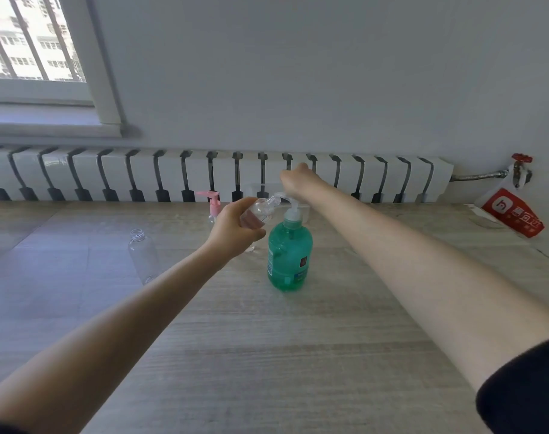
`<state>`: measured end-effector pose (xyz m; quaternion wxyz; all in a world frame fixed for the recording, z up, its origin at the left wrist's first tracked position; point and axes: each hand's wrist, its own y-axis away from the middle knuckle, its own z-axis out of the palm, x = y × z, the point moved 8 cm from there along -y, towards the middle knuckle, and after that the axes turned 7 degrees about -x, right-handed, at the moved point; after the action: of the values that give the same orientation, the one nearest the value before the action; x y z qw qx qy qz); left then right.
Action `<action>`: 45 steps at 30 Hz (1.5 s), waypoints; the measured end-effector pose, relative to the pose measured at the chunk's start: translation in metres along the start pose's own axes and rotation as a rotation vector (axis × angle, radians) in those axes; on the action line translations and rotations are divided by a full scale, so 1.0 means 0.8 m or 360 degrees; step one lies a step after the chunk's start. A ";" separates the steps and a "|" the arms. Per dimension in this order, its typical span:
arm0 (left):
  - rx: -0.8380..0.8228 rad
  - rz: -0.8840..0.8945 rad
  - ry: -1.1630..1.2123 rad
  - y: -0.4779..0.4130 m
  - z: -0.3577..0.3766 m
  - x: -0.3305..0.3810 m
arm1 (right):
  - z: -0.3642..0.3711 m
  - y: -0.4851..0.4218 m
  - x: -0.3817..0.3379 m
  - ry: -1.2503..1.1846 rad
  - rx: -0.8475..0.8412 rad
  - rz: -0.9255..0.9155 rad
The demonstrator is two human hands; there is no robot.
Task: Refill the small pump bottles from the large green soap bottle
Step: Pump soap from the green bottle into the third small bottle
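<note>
Pale wood-grain desk against a white ribbed radiator and grey wall. The large green soap bottle stands upright mid-desk. The left hand grips a small clear plastic bottle, tilted at its spout. The right hand sits atop the pump, with the spread of its fingers impossible to tell.

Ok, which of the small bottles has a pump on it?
The pink-pump bottle behind the left hand. The clear bottle standing at the left has a bare neck, and so does the held bottle.
</note>
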<state>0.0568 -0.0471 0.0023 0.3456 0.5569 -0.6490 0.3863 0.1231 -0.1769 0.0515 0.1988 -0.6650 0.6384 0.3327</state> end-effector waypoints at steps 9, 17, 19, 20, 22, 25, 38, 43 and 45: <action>0.0020 0.0010 0.0011 0.000 -0.003 0.003 | 0.009 -0.006 0.005 0.0181 -0.0044 0.0021; 0.0023 0.0014 -0.0105 -0.007 0.000 -0.003 | 0.020 -0.015 0.016 0.0154 -0.0030 0.0025; 0.0031 0.0016 -0.0119 -0.008 0.001 -0.006 | 0.023 -0.017 0.017 0.0145 -0.0035 0.0020; 0.0037 0.0017 -0.0121 -0.008 0.001 -0.007 | 0.024 -0.018 0.017 0.0156 -0.0047 0.0021; 0.0037 0.0017 -0.0122 -0.009 0.001 -0.007 | 0.024 -0.020 0.017 0.0185 -0.0066 0.0028; 0.0033 0.0030 -0.0130 -0.009 0.000 -0.005 | 0.025 -0.021 0.018 0.0206 -0.0085 0.0036; 0.0029 0.0002 -0.0031 -0.004 0.000 -0.001 | 0.007 -0.013 0.005 0.0146 -0.0030 -0.0017; 0.0030 -0.0003 0.0006 -0.002 -0.001 0.000 | 0.006 -0.008 0.003 0.0192 -0.0042 -0.0017; 0.0033 0.0001 0.0005 -0.002 -0.002 0.001 | 0.008 -0.006 0.001 0.0222 -0.0050 -0.0023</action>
<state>0.0584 -0.0462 0.0036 0.3407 0.5597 -0.6446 0.3939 0.1265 -0.1726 0.0459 0.1457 -0.6943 0.6406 0.2939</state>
